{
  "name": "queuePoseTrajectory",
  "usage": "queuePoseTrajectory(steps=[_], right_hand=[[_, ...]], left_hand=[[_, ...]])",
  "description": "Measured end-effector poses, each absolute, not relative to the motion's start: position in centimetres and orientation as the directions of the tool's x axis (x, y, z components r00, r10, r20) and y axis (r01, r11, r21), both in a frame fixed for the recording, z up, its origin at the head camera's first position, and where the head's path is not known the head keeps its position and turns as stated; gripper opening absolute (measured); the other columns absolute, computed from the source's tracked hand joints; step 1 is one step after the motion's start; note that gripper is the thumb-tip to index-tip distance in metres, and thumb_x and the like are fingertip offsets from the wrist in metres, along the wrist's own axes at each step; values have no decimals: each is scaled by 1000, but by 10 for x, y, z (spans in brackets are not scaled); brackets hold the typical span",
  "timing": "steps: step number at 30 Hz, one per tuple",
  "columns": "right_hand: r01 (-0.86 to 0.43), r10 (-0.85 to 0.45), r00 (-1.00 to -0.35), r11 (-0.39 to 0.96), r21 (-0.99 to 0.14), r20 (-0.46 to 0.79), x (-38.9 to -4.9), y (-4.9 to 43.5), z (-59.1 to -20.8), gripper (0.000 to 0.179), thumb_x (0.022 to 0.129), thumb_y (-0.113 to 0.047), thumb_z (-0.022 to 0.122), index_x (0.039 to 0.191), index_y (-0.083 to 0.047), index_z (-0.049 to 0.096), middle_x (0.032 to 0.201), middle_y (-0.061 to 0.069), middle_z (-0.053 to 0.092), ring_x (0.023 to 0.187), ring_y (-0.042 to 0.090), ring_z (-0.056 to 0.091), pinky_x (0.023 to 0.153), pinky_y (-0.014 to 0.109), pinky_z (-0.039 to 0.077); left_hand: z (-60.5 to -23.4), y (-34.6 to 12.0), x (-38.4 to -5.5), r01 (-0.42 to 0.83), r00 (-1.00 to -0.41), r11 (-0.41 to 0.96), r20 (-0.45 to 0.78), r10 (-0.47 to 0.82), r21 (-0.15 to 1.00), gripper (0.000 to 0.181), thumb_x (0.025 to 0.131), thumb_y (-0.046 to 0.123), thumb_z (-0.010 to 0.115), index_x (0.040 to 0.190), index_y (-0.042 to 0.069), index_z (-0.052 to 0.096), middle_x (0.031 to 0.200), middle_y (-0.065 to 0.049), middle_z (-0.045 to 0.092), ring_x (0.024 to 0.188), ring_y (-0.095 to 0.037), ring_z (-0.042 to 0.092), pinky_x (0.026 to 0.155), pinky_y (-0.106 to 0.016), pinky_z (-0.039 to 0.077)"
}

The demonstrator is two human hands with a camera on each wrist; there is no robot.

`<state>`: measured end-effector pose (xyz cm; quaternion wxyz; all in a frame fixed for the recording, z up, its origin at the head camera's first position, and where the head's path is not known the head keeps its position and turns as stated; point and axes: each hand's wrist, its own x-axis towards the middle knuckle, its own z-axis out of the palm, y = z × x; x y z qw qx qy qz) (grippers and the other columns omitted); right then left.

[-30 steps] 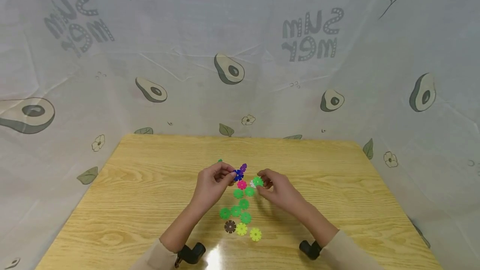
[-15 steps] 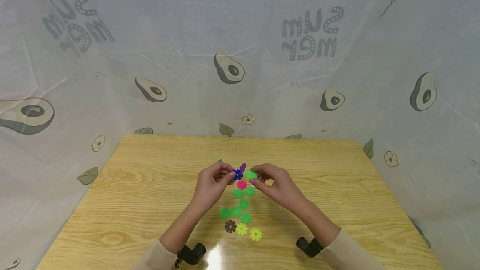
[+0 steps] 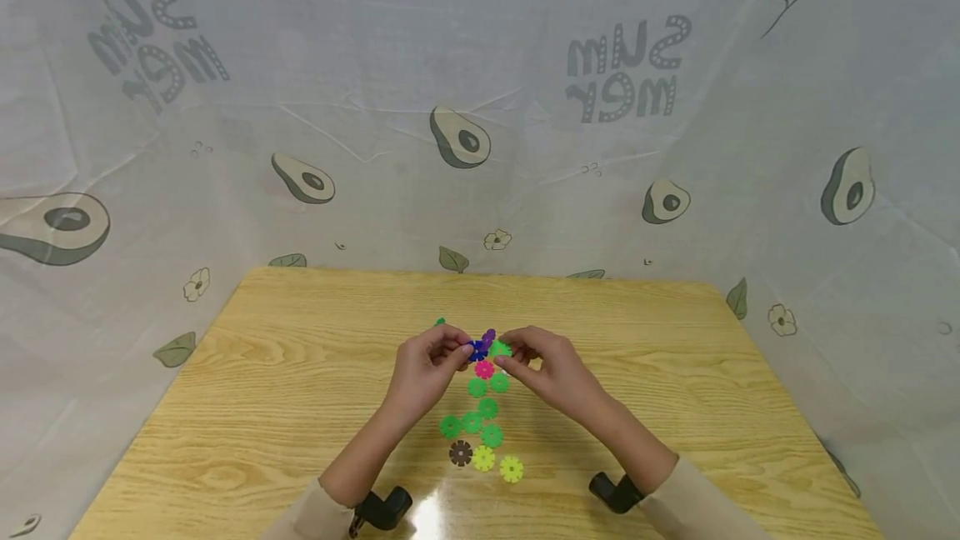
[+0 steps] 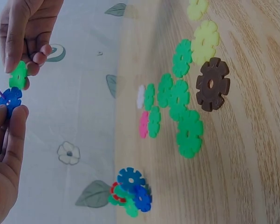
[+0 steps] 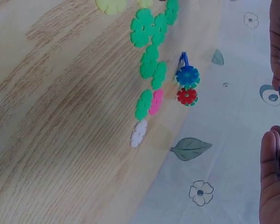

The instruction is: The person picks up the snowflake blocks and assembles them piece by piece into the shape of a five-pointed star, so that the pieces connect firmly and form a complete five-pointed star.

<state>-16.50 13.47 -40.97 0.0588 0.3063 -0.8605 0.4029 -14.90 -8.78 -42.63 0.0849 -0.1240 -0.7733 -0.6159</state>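
pale grey cloth printed with avocados (image 3: 460, 138) hangs behind a light wood-grain table (image 3: 315, 382), where a person in beige sleeves (image 3: 311, 511) works with two bare hands above a scatter of flat, notched plastic discs. the left hand (image 3: 426, 367) pinches a dark blue flower-shaped plastic disc (image 4: 10, 99) between thumb and fingers; a slim purple plastic disc (image 3: 490, 338) stands at an angle to it and appears slotted into it. opposite, the right hand (image 3: 551, 367) pinches a bright green notched plastic disc (image 4: 18, 77) right at the blue one's edge; whether their slots interlock cannot be told. both are gripped by the outer rim, likely to leave the facing notches free, and raised off the wood, perhaps for room to turn.

below lie six loose green plastic discs (image 3: 487, 408), a pink one (image 3: 484, 369) and a white one (image 5: 138, 133), with a brown disc (image 3: 461, 453) and two yellow discs (image 3: 512, 469) nearest the person. spread flat, they seem easy to pick out by colour. past the left hand, near the far edge, sits a joined cluster of blue, red and green discs (image 4: 142, 198), apparently parked out of the way.
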Motion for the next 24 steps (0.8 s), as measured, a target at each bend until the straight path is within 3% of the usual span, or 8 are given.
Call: queuePoseTrajectory(steps=[3,5,10,15,24], right_hand=[[-568,-484,-808,490,-661,336,-165,134,-409,27,99,-20,74,122,-5,73,102,2,75,86,6,67,77,25,61],[-563,-487,-810,488,-667,327,-165,134,-409,28,100,-20,73,122,-4,73,103,3,75,87,7,67,77,26,61],[-528,-481,-827,487,-696,291,-163,130,-407,29,100,-20,73,123,-3,72,102,3,75,87,5,66,78,25,61],[-506,-467,-839,479,-717,280,-162,128,-405,28,99,-20,74,121,-2,72,100,4,75,87,6,65,79,24,60],[-501,-473,-839,474,-725,270,-161,127,-404,29,100,-21,72,122,-2,72,99,3,73,85,3,63,76,23,59]], left_hand=[[-426,-87,-149,302,-953,217,288,93,928,8,98,7,73,101,0,73,89,-12,75,77,-14,74,75,-38,67],[-425,-87,-149,305,-952,220,290,98,926,9,98,8,73,101,-1,72,89,-11,75,79,-22,75,76,-40,66],[-425,-89,-148,316,-948,237,297,113,919,12,99,10,73,101,-1,72,88,-11,75,80,-30,75,73,-32,66],[-425,-89,-148,340,-940,230,321,115,912,8,98,6,72,100,-1,72,88,-13,75,79,-33,76,73,-35,66],[-421,-90,-146,332,-942,211,311,127,919,11,99,9,72,100,-2,71,86,-12,75,77,-30,76,69,-21,63]])
